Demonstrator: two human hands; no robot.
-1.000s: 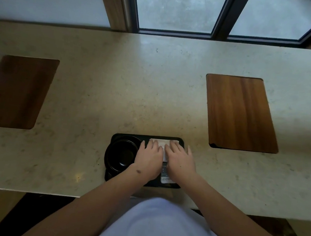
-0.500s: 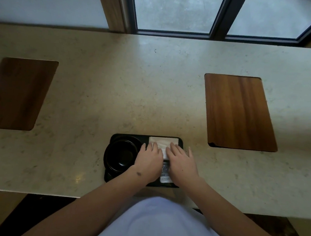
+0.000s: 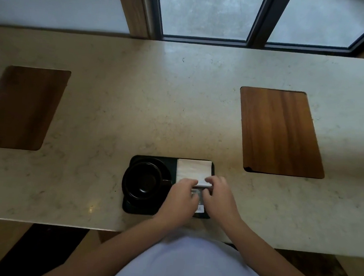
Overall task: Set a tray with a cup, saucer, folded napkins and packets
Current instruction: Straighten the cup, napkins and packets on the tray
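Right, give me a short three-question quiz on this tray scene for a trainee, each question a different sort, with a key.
1. True or false: the black cup sits on the right half of the tray.
2. Multiple choice: the folded napkin lies on the tray's A) far right part, B) near left corner, C) not on it at all.
3. Fill in: the left hand and right hand are both over the ____.

Key: 1 false; 2 A; 3 packets (near the napkin's near edge).
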